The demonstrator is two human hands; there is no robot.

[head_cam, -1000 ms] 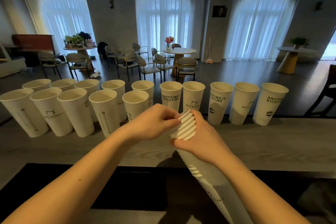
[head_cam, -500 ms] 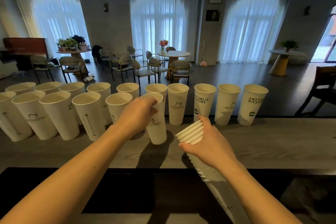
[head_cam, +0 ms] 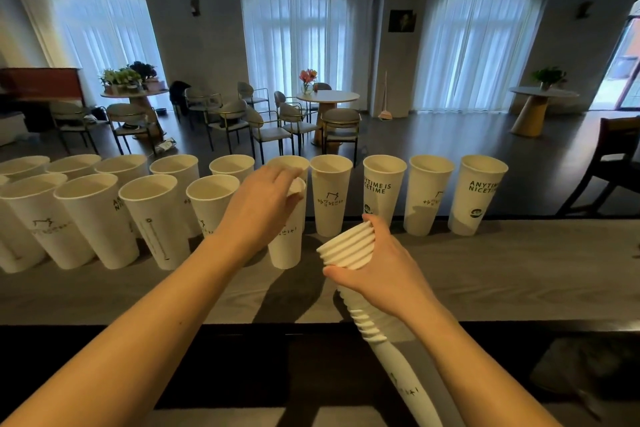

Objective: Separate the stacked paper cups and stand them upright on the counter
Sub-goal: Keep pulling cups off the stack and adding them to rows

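From the head camera, the left hand (head_cam: 263, 204) grips a single paper cup (head_cam: 287, 246) by its rim, base at or just above the counter (head_cam: 502, 274) in the front row of standing cups (head_cam: 97, 218), while the right hand (head_cam: 384, 263) is wrapped around the nested stack (head_cam: 346, 248), tilted toward the body. The step in hand looks like placing this cup. Next, I judge, the left hand must let go without tipping it and reach for the stack's top rim.

Curtained windows (head_cam: 308, 31), café chairs (head_cam: 341, 128)
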